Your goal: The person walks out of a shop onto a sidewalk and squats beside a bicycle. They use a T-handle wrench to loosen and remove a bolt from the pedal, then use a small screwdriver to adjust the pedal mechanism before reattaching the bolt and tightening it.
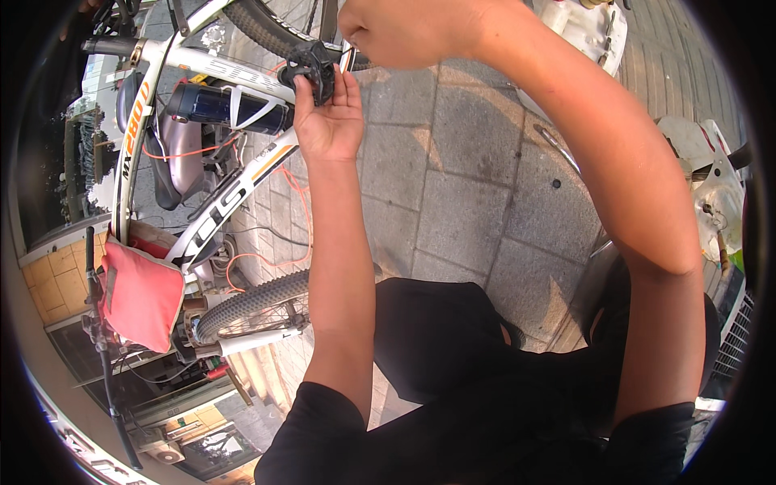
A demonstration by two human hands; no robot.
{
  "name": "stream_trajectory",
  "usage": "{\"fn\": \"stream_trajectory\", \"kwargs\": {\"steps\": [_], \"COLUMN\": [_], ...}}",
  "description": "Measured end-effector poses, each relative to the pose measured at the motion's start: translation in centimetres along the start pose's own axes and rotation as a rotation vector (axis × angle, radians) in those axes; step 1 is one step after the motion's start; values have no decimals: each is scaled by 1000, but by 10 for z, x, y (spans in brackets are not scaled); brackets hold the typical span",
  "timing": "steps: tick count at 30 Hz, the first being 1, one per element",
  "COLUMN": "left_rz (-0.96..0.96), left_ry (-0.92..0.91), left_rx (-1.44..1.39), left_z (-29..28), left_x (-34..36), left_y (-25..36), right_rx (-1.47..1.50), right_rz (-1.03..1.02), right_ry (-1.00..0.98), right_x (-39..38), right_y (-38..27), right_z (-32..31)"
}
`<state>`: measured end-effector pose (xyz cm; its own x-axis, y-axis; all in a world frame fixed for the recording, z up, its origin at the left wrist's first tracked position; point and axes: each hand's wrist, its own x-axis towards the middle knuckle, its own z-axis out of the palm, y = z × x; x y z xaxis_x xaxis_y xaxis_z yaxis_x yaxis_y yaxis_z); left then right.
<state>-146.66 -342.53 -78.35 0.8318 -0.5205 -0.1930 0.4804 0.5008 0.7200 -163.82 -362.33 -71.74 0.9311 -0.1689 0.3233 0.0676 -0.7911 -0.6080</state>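
A white mountain bike frame [271, 166] with orange and black markings stands at my left. A black pedal [314, 71] sits by the frame's bottom bracket area. My left hand [330, 121], palm up, grips this pedal between thumb and fingers. Just beyond and to the right of it, my right hand [396, 31] is closed in a fist close to the rear wheel [263, 34]. Whatever the right fingers may hold is hidden. A dark blue bottle [222, 109] is in a white cage on the frame.
A red bag [144, 295] hangs near the handlebar [103, 347], with the front wheel [255, 303] beside it. An orange cord [267, 263] trails behind the frame. Grey paving [461, 206] spreads before my knees. A worn white machine part [578, 36] stands at the far right.
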Motion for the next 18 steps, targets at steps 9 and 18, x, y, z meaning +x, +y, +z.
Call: {"fn": "stream_trajectory", "kwargs": {"steps": [9, 18], "left_rz": [2, 1], "left_ry": [-14, -23], "left_rx": [0, -27], "left_z": [0, -3], "left_x": [1, 3], "left_y": [-4, -1], "right_rx": [0, -114], "right_rz": [-15, -109], "right_ry": [97, 139], "right_x": [-10, -5], "right_y": [4, 0], "right_z": [26, 17]}}
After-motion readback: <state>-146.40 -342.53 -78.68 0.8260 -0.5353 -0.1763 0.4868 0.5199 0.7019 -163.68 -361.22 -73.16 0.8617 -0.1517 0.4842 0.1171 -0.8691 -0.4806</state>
